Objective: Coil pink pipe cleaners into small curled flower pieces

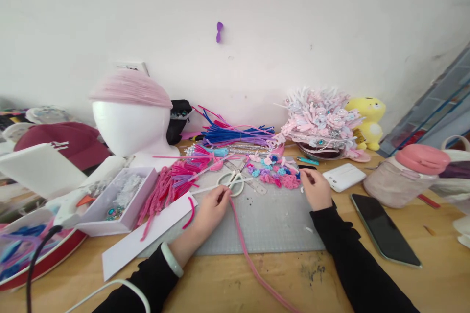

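Observation:
My left hand [214,206] is closed in a pinch at the upper end of a long pink fuzzy cord [245,248], which runs down over the mat's front edge. Just beyond its fingertips lie scissors with pale handles [242,187]. My right hand [316,190] has its fingers drawn together at the right end of a cluster of pink and blue pipe-cleaner flowers [273,174]; what they hold, if anything, is hidden. Under both hands is a grey cutting mat [271,220]. A short magenta pipe-cleaner piece [189,214] rests on a white strip [147,239] beside my left forearm.
Blue pipe cleaners [235,135] are bundled at the back. A white mannequin head [128,124] and a bead box [112,225] stand left. To the right are a decorated headpiece [323,122], a white power bank [344,177], a phone [385,230] and a pink-lidded jar [391,181].

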